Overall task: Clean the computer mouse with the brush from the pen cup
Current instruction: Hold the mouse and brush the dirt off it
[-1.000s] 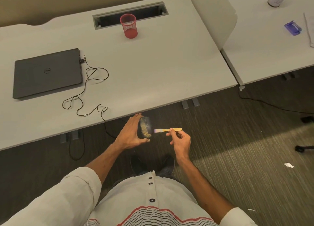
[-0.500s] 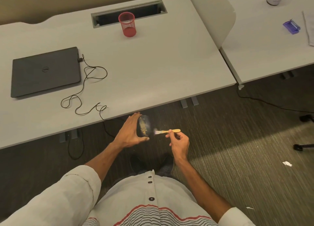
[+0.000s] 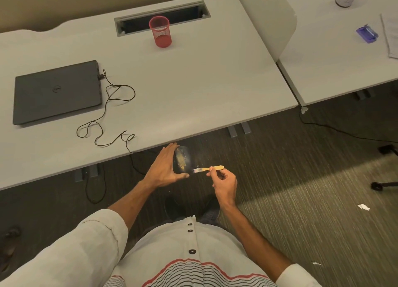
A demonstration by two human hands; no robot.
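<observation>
Head view. Brushing stage, judged roughly midway. Computer mouse [image 3: 182,161] is held off the desk [image 3: 193,82], just in front of its near edge and above the carpet, clasped lengthwise between the thumb and extended fingers of the left hand [image 3: 164,168]. Right hand [image 3: 224,182] pinches the wooden handle of the brush [image 3: 207,168], other fingers curled; bristles point at the mouse's lower right side, contact not discernible. Done: brush is out of the red pen cup [image 3: 160,31], which stands near the desk's far edge. Left: a yellowish streak of dirt covers the mouse's face; loose specks show beside it.
</observation>
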